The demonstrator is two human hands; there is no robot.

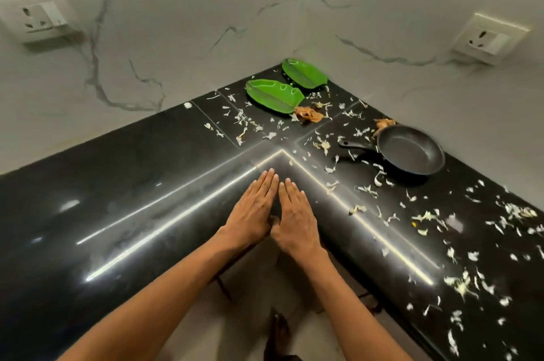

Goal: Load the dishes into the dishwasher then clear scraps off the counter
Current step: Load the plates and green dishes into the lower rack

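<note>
Now | left hand (253,210) fingers straight, flat on counter (123,184) | right hand (294,213) fingers straight, flat, beside it

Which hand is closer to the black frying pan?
The right hand. It lies flat at the counter's inner corner, with the frying pan off to its right and further back. The left hand rests beside it, one hand further from the pan.

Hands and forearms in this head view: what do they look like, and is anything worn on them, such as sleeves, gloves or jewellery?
Two bare human arms enter from the bottom edge. No sleeves show anywhere on the forearms. The left hand and right hand wear no gloves, and no rings, watch or bracelets are visible. The fingernails are short and look unpainted. No markings or tattoos can be seen.
</note>
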